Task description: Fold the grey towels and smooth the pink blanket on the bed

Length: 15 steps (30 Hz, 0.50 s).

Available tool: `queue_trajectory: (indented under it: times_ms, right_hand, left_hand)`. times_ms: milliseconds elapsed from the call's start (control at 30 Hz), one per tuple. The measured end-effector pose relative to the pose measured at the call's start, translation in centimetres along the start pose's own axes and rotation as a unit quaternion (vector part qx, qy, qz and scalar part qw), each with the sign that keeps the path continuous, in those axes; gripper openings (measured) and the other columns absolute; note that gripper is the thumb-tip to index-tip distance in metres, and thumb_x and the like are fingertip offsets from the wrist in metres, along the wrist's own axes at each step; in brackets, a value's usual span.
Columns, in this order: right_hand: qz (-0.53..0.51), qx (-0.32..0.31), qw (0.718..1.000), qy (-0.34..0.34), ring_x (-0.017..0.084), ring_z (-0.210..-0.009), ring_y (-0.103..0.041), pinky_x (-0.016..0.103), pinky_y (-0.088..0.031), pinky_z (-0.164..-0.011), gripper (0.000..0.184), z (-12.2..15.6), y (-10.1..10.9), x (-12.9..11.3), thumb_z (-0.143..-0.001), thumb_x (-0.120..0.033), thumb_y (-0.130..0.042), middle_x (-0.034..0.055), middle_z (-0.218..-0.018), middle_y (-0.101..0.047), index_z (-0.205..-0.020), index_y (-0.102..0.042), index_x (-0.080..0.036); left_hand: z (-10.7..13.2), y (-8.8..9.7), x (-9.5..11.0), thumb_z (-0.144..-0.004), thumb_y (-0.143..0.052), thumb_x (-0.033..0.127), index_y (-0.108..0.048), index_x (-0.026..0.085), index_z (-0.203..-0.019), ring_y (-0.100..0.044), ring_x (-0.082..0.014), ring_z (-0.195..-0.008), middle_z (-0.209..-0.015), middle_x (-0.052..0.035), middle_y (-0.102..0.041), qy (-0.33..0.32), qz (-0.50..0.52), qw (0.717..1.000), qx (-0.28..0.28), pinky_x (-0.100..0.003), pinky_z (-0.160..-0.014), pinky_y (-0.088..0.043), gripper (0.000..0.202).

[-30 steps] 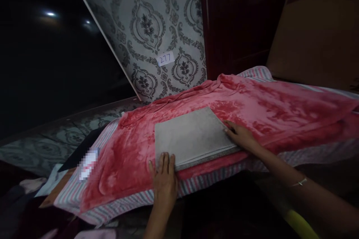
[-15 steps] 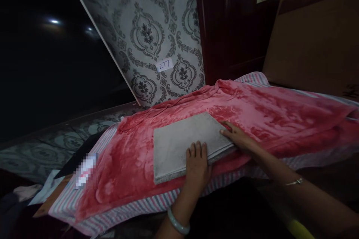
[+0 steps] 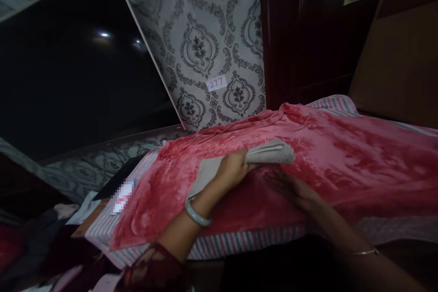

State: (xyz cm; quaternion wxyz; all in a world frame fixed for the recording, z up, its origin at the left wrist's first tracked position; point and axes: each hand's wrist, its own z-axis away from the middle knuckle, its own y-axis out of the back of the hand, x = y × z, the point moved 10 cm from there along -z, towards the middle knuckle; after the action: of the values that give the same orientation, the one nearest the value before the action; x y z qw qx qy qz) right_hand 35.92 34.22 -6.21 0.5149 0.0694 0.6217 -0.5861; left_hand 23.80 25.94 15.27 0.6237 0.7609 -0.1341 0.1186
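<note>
A folded grey cloth [image 3: 270, 151] is bent up and lifted at its near side, above a red and pink plush blanket [image 3: 328, 155]. My left hand [image 3: 234, 166], with a pale green bangle at the wrist, is closed round the cloth's near edge and hides its middle. The folded layers show to the right of that hand, and a flat part of the cloth lies to its left. My right hand [image 3: 294, 189] is apart from the cloth, low over the blanket, its fingers stretched out and somewhat blurred. It holds nothing.
The blanket lies over a striped cloth [image 3: 239, 244] covering the table. Behind stands a patterned wall with a paper label [image 3: 216, 83]. A large dark screen [image 3: 85, 68] leans at the left, a cardboard box [image 3: 400, 59] at the right. Clothes [image 3: 65, 210] are piled lower left.
The grey cloth lay flat under both hands; now my left hand has gripped and raised it, bending it. My right hand has let go of its right edge and moved lower. The view has shifted left.
</note>
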Motion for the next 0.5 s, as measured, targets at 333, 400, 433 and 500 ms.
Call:
queue_trajectory:
  times_ms: [333,400,433,500]
  right_hand:
    - [0.083,-0.034,0.977,0.196,0.032,-0.115,-0.065,0.044,-0.058,-0.095,0.054,1.6,-7.9,-9.8,-0.069,-0.056,-0.081,0.0093,-0.114,-0.072,-0.109,-0.064,-0.024]
    - [0.123,-0.021,0.971,0.202,0.032,-0.103,-0.069,0.044,-0.060,-0.088,0.048,1.1,-8.3,-12.2,-0.072,-0.052,-0.079,0.0099,-0.103,-0.074,-0.107,-0.065,-0.022]
    - [0.141,-0.021,0.969,0.202,0.032,-0.099,-0.070,0.044,-0.060,-0.086,0.044,0.5,-8.5,-12.9,-0.074,-0.048,-0.078,0.0099,-0.100,-0.074,-0.108,-0.065,-0.022]
    - [0.168,-0.029,0.969,0.178,0.029,-0.092,-0.071,0.043,-0.060,-0.082,0.038,-1.4,-8.5,-12.6,-0.077,-0.043,-0.076,0.0094,-0.094,-0.074,-0.106,-0.065,-0.022]
  left_hand:
    - [-4.1,14.7,-1.7,-0.075,-0.074,0.024,-0.071,0.012,-0.094,-0.069,-0.0226,-0.076,-0.077,-0.0076,-0.070,0.083,0.449,0.886,0.081,-0.037,-0.076,-0.057,0.022]
    - [-5.1,15.6,-5.3,-0.073,-0.077,0.023,-0.073,0.010,-0.096,-0.071,-0.0268,-0.081,-0.076,-0.0100,-0.071,0.114,0.483,0.860,0.116,-0.040,-0.080,-0.059,0.027]
    - [-5.3,15.1,-7.4,-0.072,-0.078,0.024,-0.073,0.009,-0.095,-0.072,-0.0287,-0.083,-0.074,-0.0111,-0.071,0.137,0.496,0.848,0.127,-0.042,-0.081,-0.059,0.028]
    - [-4.9,12.3,-12.1,-0.070,-0.080,0.024,-0.074,0.008,-0.092,-0.073,-0.0318,-0.086,-0.072,-0.0131,-0.072,0.200,0.514,0.822,0.144,-0.044,-0.084,-0.060,0.028]
